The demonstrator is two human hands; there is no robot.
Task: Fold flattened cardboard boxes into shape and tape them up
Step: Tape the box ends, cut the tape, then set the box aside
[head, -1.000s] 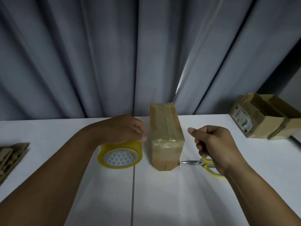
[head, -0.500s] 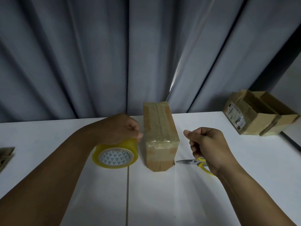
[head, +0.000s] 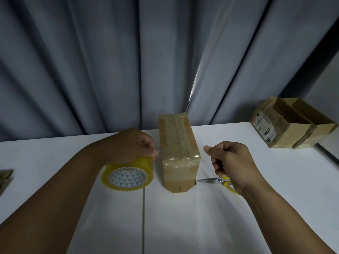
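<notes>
A narrow brown cardboard box (head: 178,143) stands folded on the white table (head: 183,226), with clear tape along its top seam and across its near end. Left of it a yellow-tinted roll of clear tape (head: 128,178) stands on edge. My left hand (head: 132,143) grips the roll from above, thumb tip close to the box's left side. My right hand (head: 233,162) hovers right of the box with its fingers curled and thumb pointing at the box; I see nothing in it. Yellow-handled scissors (head: 211,180) lie on the table under that hand, blades toward the box.
Two cardboard boxes (head: 286,125), one bearing a label, sit at the table's far right corner. Flattened cardboard (head: 5,177) pokes in at the left edge. A grey curtain (head: 110,61) hangs right behind the table.
Both hands keep their places beside the box. Only my view has turned slightly to the right, so the flattened cardboard at the left slides toward the frame's edge.
</notes>
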